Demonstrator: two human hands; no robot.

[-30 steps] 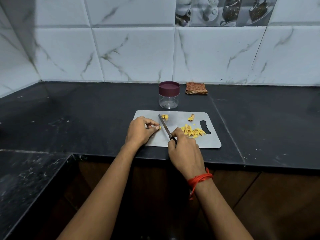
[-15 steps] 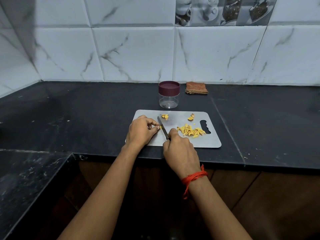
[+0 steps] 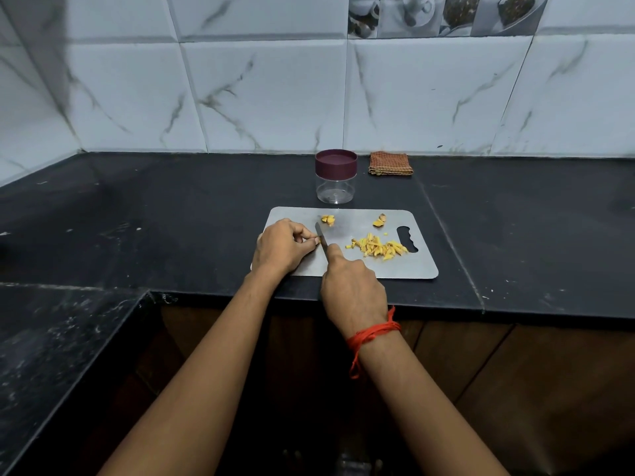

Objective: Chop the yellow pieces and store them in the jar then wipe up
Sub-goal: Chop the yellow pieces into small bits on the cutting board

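Note:
A grey cutting board [image 3: 405, 266] lies on the black counter near its front edge. My left hand [image 3: 281, 247] pinches a small yellow piece [image 3: 318, 240] against the board. My right hand [image 3: 352, 286] grips a knife [image 3: 321, 239], forefinger along its spine, the blade right beside the pinched piece. A heap of chopped yellow strips [image 3: 379, 248] lies at the board's right by the handle slot. Two uncut yellow chunks [image 3: 328, 219] [image 3: 379, 221] sit near the far edge. A clear jar [image 3: 336, 176] with a maroon lid stands behind the board.
A folded brown checked cloth [image 3: 390, 163] lies by the tiled wall, right of the jar. The black counter [image 3: 171, 207] runs left into a corner and a side wing. Its front edge is just under my wrists.
My right hand has slid left and forward with the knife, bringing the blade from mid-board up against the piece my left hand holds. The left hand barely moved.

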